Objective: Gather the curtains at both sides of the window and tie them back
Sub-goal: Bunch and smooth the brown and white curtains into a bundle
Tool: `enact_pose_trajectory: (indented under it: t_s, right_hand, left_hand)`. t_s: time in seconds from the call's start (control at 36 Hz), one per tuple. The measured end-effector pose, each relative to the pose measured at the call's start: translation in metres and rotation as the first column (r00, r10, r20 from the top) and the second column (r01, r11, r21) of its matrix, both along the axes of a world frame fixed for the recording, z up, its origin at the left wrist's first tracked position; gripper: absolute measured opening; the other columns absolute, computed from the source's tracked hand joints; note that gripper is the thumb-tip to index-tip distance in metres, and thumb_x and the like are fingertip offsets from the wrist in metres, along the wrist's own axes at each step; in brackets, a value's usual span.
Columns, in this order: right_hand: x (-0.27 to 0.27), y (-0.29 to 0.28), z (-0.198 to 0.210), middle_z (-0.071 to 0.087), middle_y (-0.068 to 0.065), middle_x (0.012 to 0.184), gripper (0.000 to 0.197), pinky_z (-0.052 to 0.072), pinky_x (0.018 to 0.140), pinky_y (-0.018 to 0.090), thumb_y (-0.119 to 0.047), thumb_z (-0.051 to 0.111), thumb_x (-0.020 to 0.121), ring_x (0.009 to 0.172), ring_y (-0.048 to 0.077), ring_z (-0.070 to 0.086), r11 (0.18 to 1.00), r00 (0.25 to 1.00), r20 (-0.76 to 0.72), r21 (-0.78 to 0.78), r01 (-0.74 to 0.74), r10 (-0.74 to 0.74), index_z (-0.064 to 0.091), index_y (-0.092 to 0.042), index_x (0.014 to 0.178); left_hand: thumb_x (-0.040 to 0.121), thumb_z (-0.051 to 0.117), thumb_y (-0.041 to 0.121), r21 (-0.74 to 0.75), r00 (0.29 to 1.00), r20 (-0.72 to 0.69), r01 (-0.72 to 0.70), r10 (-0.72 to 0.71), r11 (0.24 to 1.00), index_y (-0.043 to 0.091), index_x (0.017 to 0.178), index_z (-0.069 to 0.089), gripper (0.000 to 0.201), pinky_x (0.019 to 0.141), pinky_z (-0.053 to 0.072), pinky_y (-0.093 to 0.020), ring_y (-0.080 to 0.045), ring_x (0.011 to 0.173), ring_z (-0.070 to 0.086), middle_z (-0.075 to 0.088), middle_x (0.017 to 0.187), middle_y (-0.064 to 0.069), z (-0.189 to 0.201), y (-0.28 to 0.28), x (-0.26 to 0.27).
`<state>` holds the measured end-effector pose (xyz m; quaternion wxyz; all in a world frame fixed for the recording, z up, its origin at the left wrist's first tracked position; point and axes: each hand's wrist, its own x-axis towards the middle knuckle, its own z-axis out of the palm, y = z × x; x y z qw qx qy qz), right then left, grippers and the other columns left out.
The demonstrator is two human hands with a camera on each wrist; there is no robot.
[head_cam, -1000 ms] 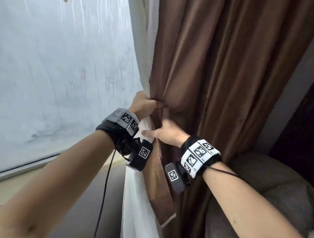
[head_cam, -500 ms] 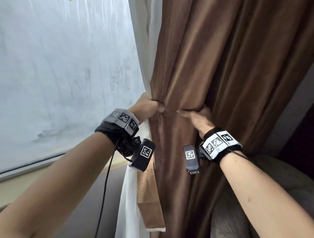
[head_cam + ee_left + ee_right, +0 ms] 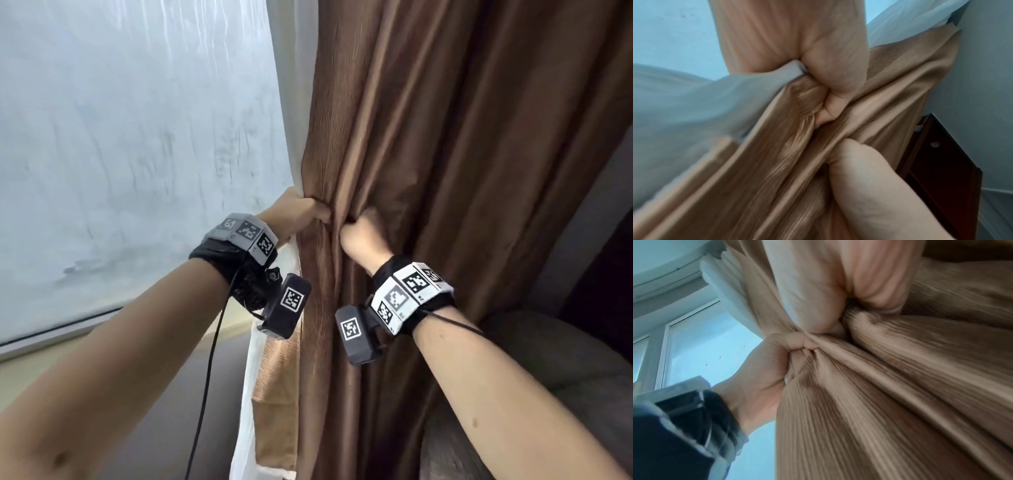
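A brown curtain (image 3: 428, 137) hangs at the window's right side, with a white sheer layer (image 3: 294, 85) along its left edge. My left hand (image 3: 301, 214) grips the curtain's left edge and the sheer together at mid height. Just to its right, my right hand (image 3: 359, 233) holds a bunch of folds in a fist. In the left wrist view, curled fingers (image 3: 826, 112) dig into the pleated curtain (image 3: 777, 162). The right wrist view shows my right hand (image 3: 818, 305) and left hand (image 3: 766, 366) pinching the cloth (image 3: 890, 386) side by side. A lighter tan strip (image 3: 277, 394) hangs below my left hand.
The frosted window pane (image 3: 137, 137) fills the left, with its sill (image 3: 51, 339) below. A grey cushioned seat (image 3: 548, 359) stands at the lower right, close to the curtain. Dark wooden furniture (image 3: 603, 267) stands against the right wall.
My right hand rose from below my left hand, swept across the curtain's folds and drew them in. It now grips them in a fist beside my left hand, which has held its grip.
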<state>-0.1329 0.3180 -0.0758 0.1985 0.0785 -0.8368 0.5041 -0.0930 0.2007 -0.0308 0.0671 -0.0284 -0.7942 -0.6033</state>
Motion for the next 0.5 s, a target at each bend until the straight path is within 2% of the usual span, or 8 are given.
enact_pose_trajectory:
  t_s: [0.03, 0.11, 0.19, 0.25, 0.31, 0.39, 0.44, 0.5]
  right_hand:
    - [0.0, -0.001, 0.0, 0.07, 0.022, 0.111, 0.025, 0.05, 0.08, 0.029, -0.006, 0.063, 0.085, 0.109, 0.031, 0.065, 0.999, 1.0, -0.003, 0.018, -0.026, 0.026, 0.068, 0.005, 0.107]
    - [0.003, 0.001, 0.001, 0.068, 0.022, 0.117, 0.032, 0.046, 0.088, 0.025, 0.003, 0.057, 0.083, 0.115, 0.03, 0.061, 0.996, 0.996, 0.001, 0.034, -0.088, 0.088, 0.066, 0.005, 0.113]
    - [0.005, 0.003, 0.001, 0.067, 0.02, 0.12, 0.037, 0.044, 0.09, 0.022, 0.004, 0.054, 0.083, 0.117, 0.03, 0.06, 0.992, 0.992, 0.033, 0.015, -0.126, 0.126, 0.064, 0.005, 0.119]
    - [0.005, 0.002, 0.0, 0.066, 0.018, 0.122, 0.047, 0.047, 0.097, 0.027, -0.009, 0.053, 0.079, 0.119, 0.029, 0.059, 0.984, 0.984, 0.047, 0.02, -0.176, 0.175, 0.061, 0.003, 0.124]
    - [-0.008, 0.001, -0.009, 0.065, 0.013, 0.125, 0.065, 0.048, 0.102, 0.034, -0.03, 0.049, 0.073, 0.121, 0.026, 0.058, 0.974, 0.978, 0.041, 0.094, -0.207, 0.204, 0.056, -0.003, 0.132]
    - [-0.051, 0.003, -0.035, 0.067, 0.01, 0.119, 0.08, 0.052, 0.095, 0.042, -0.051, 0.034, 0.068, 0.115, 0.029, 0.062, 0.957, 0.983, 0.044, 0.225, -0.185, 0.18, 0.051, -0.007, 0.133]
    - [-0.039, 0.003, -0.024, 0.065, 0.014, 0.12, 0.074, 0.051, 0.095, 0.044, -0.046, 0.035, 0.072, 0.114, 0.033, 0.061, 0.942, 0.988, 0.078, 0.299, -0.15, 0.133, 0.047, -0.004, 0.133]
    - [-0.012, 0.0, -0.007, 0.057, 0.016, 0.133, 0.057, 0.044, 0.104, 0.037, -0.027, 0.045, 0.087, 0.125, 0.032, 0.054, 0.921, 0.991, 0.107, 0.372, -0.116, 0.082, 0.043, -0.003, 0.138]
  left_hand:
    - [0.061, 0.061, 0.002, -0.004, 1.0, -0.013, -0.002, 0.002, 1.0, -0.012, 0.101, 0.067, 0.043, 0.084, 0.055, -0.051, -0.041, 0.094, 0.067, 0.067, 0.103, -0.033, 0.0, 0.002, -0.003]
    - [0.054, 0.062, 0.006, -0.01, 0.999, -0.045, -0.004, 0.003, 1.0, -0.008, 0.105, 0.067, 0.053, 0.085, 0.058, -0.047, -0.037, 0.098, 0.067, 0.069, 0.104, -0.027, -0.004, 0.002, -0.01]
    - [0.049, 0.07, 0.009, 0.005, 1.0, -0.027, 0.013, -0.013, 1.0, -0.005, 0.114, 0.059, 0.068, 0.078, 0.06, -0.049, -0.034, 0.099, 0.068, 0.067, 0.107, -0.023, -0.009, 0.0, -0.018]
    - [0.063, 0.066, -0.005, -0.008, 0.998, -0.031, 0.049, -0.049, 0.999, -0.002, 0.103, 0.066, 0.04, 0.074, 0.061, -0.039, -0.027, 0.089, 0.07, 0.071, 0.097, -0.016, -0.003, 0.004, -0.011]
    - [0.071, 0.059, -0.015, -0.007, 0.995, -0.013, 0.096, -0.096, 0.995, 0.003, 0.094, 0.071, 0.031, 0.071, 0.06, -0.033, -0.025, 0.085, 0.071, 0.074, 0.088, -0.011, -0.002, 0.007, -0.009]
    - [0.065, 0.061, -0.009, 0.046, 0.989, 0.022, 0.148, -0.149, 0.988, -0.002, 0.101, 0.072, 0.038, 0.085, 0.058, -0.046, -0.034, 0.093, 0.071, 0.074, 0.098, -0.019, -0.004, 0.006, -0.006]
    - [0.064, 0.064, -0.003, 0.09, 0.977, 0.073, 0.192, -0.199, 0.977, 0.0, 0.102, 0.072, 0.039, 0.089, 0.056, -0.045, -0.031, 0.092, 0.072, 0.075, 0.098, -0.017, -0.003, 0.002, -0.005]
    - [0.072, 0.07, 0.005, 0.098, 0.95, 0.103, 0.286, -0.295, 0.953, 0.004, 0.113, 0.069, 0.042, 0.092, 0.054, -0.041, -0.026, 0.099, 0.071, 0.075, 0.105, -0.012, 0.0, 0.002, -0.002]
